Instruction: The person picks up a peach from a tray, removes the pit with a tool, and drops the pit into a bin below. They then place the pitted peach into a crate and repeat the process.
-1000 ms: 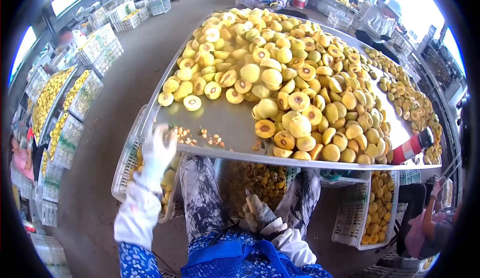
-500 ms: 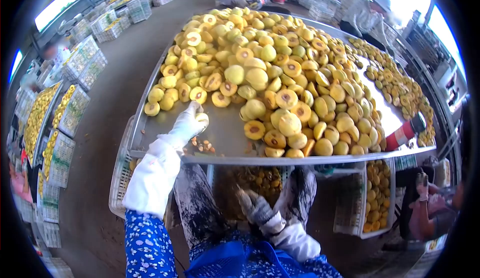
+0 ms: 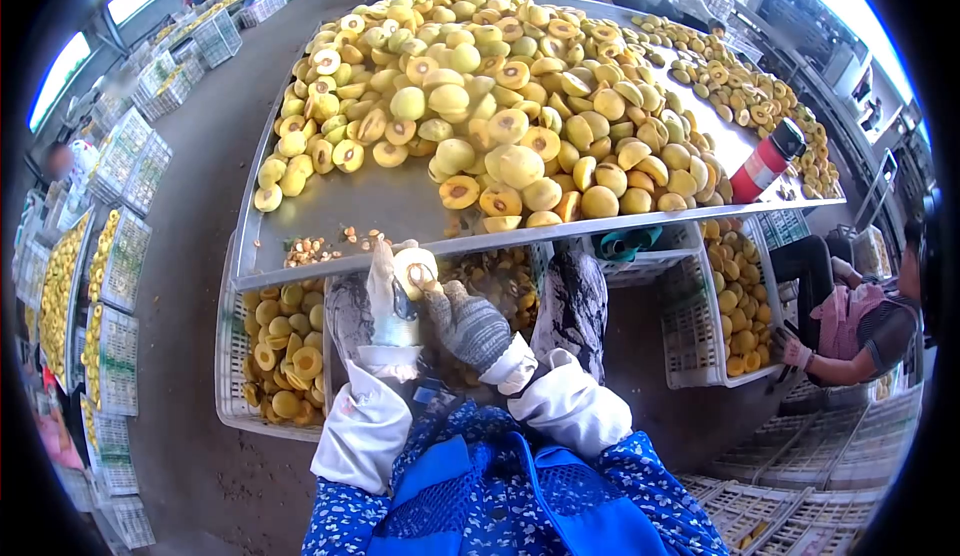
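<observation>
In front of the tray's near edge, my left hand (image 3: 386,301), in a white glove, grips a cut peach half (image 3: 415,268) with its pale inner face showing. My right hand (image 3: 472,330), in a grey knitted glove, is closed, with its fingertips against the fruit's right side. Whether a small tool is inside that fist is hidden. Beyond both hands, halved yellow peaches (image 3: 500,121) are heaped on the metal tray (image 3: 350,218), several showing brown stones. Small reddish-brown bits (image 3: 312,250) lie near the tray's front left corner.
A red bottle with a black cap (image 3: 768,161) lies at the tray's right. Crates of peaches stand below at left (image 3: 285,356) and right (image 3: 740,296). A co-worker (image 3: 850,316) sits at the right. Stacked crates (image 3: 130,161) line the left side.
My left hand has come back from the tray toward me, bringing a peach half. My right hand has risen from between the knees to meet it. The view has tilted downward.
</observation>
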`<move>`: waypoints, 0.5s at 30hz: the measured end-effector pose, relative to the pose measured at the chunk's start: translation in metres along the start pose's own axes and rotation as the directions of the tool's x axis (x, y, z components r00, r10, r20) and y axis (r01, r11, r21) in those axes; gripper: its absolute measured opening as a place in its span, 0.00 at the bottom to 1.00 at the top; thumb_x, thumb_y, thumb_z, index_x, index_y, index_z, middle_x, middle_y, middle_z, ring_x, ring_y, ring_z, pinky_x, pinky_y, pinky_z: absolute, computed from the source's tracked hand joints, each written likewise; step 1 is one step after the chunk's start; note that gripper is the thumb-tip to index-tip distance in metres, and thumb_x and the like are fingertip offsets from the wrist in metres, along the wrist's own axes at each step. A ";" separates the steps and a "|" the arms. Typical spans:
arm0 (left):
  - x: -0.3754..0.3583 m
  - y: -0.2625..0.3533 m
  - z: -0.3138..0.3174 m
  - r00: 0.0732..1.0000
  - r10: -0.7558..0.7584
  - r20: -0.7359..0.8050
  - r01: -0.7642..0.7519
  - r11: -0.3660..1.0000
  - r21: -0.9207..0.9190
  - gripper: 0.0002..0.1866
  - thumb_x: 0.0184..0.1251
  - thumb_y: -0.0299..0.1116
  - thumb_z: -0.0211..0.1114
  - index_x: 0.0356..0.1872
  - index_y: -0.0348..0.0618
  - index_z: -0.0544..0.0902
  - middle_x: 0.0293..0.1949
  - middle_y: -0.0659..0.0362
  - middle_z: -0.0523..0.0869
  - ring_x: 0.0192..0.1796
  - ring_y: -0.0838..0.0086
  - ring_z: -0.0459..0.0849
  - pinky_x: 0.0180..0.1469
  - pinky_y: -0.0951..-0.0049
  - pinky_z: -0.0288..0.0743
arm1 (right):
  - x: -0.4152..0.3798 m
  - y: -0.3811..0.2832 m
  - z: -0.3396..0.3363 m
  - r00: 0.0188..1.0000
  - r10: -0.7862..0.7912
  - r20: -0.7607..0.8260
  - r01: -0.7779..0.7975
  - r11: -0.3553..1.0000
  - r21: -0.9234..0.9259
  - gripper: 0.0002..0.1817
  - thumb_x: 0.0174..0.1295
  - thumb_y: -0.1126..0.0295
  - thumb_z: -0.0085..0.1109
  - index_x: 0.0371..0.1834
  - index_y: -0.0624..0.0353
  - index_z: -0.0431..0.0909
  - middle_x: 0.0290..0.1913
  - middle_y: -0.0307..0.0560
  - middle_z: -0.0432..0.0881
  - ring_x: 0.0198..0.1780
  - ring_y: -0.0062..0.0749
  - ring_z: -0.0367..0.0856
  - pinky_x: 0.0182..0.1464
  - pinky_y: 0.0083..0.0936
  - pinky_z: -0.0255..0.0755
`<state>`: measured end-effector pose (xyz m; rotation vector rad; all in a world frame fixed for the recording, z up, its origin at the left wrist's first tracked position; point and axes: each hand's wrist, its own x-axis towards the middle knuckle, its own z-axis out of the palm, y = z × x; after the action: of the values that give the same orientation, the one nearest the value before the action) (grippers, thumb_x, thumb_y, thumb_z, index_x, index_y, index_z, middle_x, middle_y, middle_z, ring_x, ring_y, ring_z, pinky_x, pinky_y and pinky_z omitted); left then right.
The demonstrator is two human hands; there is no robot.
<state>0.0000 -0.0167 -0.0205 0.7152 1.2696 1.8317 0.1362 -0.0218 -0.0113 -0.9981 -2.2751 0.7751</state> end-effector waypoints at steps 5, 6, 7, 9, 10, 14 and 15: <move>-0.020 -0.005 0.011 0.962 -0.238 -0.133 0.157 0.881 -0.445 0.23 0.69 0.50 0.51 0.41 0.36 0.78 0.36 0.54 0.82 0.35 0.72 0.81 0.36 0.74 0.77 | -0.012 -0.006 0.008 0.996 0.084 0.018 -0.086 0.986 0.145 0.16 0.66 0.66 0.40 0.55 0.56 0.68 0.38 0.62 0.73 0.32 0.56 0.78 0.32 0.47 0.71; -0.020 -0.008 0.011 0.965 -0.227 -0.129 0.146 0.878 -0.455 0.23 0.69 0.51 0.51 0.40 0.37 0.78 0.35 0.55 0.82 0.35 0.71 0.80 0.36 0.75 0.77 | -0.014 -0.002 0.010 0.999 0.052 0.012 -0.052 0.994 0.094 0.16 0.67 0.66 0.39 0.55 0.56 0.68 0.38 0.62 0.73 0.32 0.56 0.78 0.32 0.47 0.71; -0.020 -0.012 0.011 0.968 -0.215 -0.127 0.133 0.875 -0.466 0.23 0.69 0.51 0.51 0.39 0.37 0.78 0.34 0.55 0.82 0.34 0.71 0.80 0.35 0.75 0.77 | -0.016 0.003 0.014 1.000 0.018 0.007 -0.018 0.999 0.042 0.16 0.67 0.65 0.39 0.55 0.56 0.68 0.38 0.62 0.73 0.32 0.56 0.78 0.32 0.47 0.70; -0.022 -0.014 0.013 0.969 -0.197 -0.150 0.111 0.887 -0.449 0.23 0.69 0.51 0.51 0.37 0.37 0.78 0.32 0.56 0.81 0.32 0.71 0.80 0.34 0.75 0.77 | -0.018 0.003 0.009 0.999 0.024 0.049 -0.023 1.000 -0.016 0.16 0.68 0.64 0.39 0.54 0.56 0.69 0.39 0.62 0.73 0.32 0.56 0.77 0.33 0.47 0.70; -0.025 -0.010 0.017 0.965 -0.191 -0.177 0.101 0.902 -0.421 0.23 0.69 0.51 0.50 0.36 0.37 0.78 0.31 0.56 0.81 0.31 0.72 0.80 0.33 0.75 0.77 | -0.016 -0.005 -0.003 0.993 0.065 0.094 -0.063 0.998 -0.023 0.16 0.68 0.63 0.38 0.54 0.56 0.69 0.39 0.62 0.73 0.32 0.57 0.77 0.33 0.47 0.70; -0.030 -0.013 0.019 0.970 -0.041 -0.241 -0.015 0.974 -0.227 0.24 0.70 0.50 0.49 0.35 0.36 0.78 0.29 0.56 0.81 0.29 0.72 0.80 0.31 0.75 0.76 | -0.018 0.005 0.000 0.996 0.011 0.093 -0.013 1.000 0.025 0.15 0.69 0.62 0.39 0.53 0.55 0.70 0.37 0.62 0.74 0.33 0.56 0.77 0.33 0.48 0.69; -0.031 -0.011 0.023 0.959 0.007 -0.283 -0.066 0.977 -0.202 0.26 0.71 0.51 0.48 0.32 0.35 0.79 0.27 0.55 0.81 0.26 0.73 0.79 0.28 0.75 0.75 | -0.019 0.013 0.008 0.999 -0.011 0.048 0.005 0.993 0.122 0.14 0.68 0.64 0.40 0.50 0.55 0.72 0.34 0.60 0.75 0.32 0.55 0.78 0.32 0.47 0.69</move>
<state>0.0379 -0.0287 -0.0239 0.3743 1.2185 2.1163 0.1484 -0.0317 -0.0303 -0.9224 -2.2417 0.9326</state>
